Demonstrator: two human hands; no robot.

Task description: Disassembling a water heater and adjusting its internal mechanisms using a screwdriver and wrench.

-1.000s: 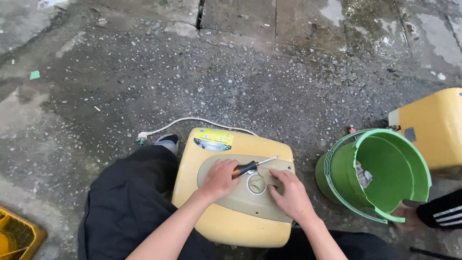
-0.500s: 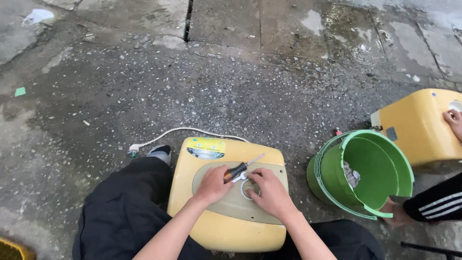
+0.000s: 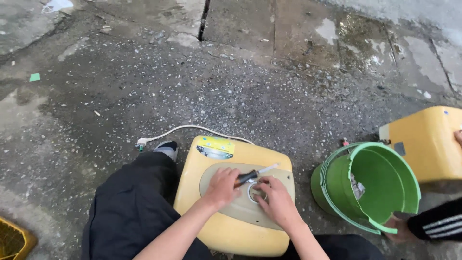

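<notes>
A yellow appliance casing lies flat on the ground between my knees, with a beige oval panel on top. My left hand is shut on a screwdriver with a black handle, whose shaft points up and to the right. My right hand rests on the panel beside a round ring-shaped fitting, fingertips touching it. A white cable runs from the casing's far edge to the left.
A green bucket tilts on its side to the right, held at its rim by another person's hand in a striped black sleeve. A second yellow casing stands behind it. A yellow crate corner shows at bottom left. Wet, cracked concrete lies around.
My right hand has slid left across the panel onto the round fitting, close to my left hand. The camera view has shifted slightly; the screwdriver stays in my left hand.
</notes>
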